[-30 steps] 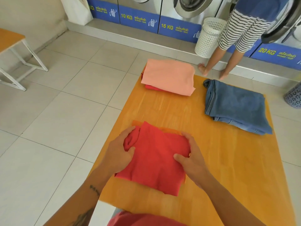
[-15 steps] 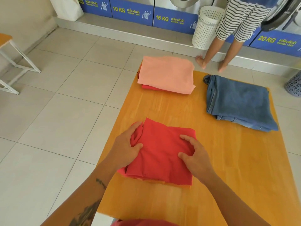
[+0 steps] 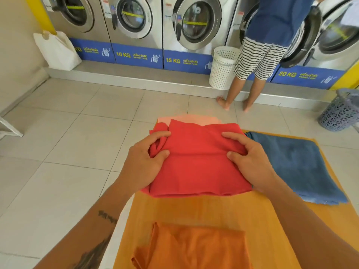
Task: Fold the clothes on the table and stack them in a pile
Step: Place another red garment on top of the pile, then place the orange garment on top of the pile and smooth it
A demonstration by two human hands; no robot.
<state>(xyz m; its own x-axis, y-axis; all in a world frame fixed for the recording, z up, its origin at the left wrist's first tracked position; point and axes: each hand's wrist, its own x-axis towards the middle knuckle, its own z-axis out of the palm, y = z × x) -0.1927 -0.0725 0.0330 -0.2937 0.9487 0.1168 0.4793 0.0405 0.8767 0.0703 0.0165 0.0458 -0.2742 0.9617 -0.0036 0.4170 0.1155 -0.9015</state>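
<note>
Left hand (image 3: 144,162): closed on the left side of the red garment (image 3: 196,162), thumb on top, fingers pinching a bunched fold at its left corner
Right hand (image 3: 250,162): closed on the right side of the same garment, thumb and fingers gripping the cloth at its upper right edge
Red garment: folded to a rough rectangle, held between both hands above the far half of the table (image 3: 204,210); its far edge overlaps the peach garment (image 3: 194,119)
Peach garment: folded, at the far end of the table, only a thin strip visible behind the red one
Blue jeans (image 3: 295,164): folded, flat on the table to the right, just beside the right hand
Orange garment (image 3: 194,247): folded, on the near end of the table, well apart from the red one
Table: orange wooden top, standing on pale floor tiles
Background: row of front-loading washing machines (image 3: 196,24); a person (image 3: 266,45) standing at one; white basket (image 3: 223,67) beside that person's legs; grey basket (image 3: 343,111) at far right; white bag (image 3: 57,50) at left
</note>
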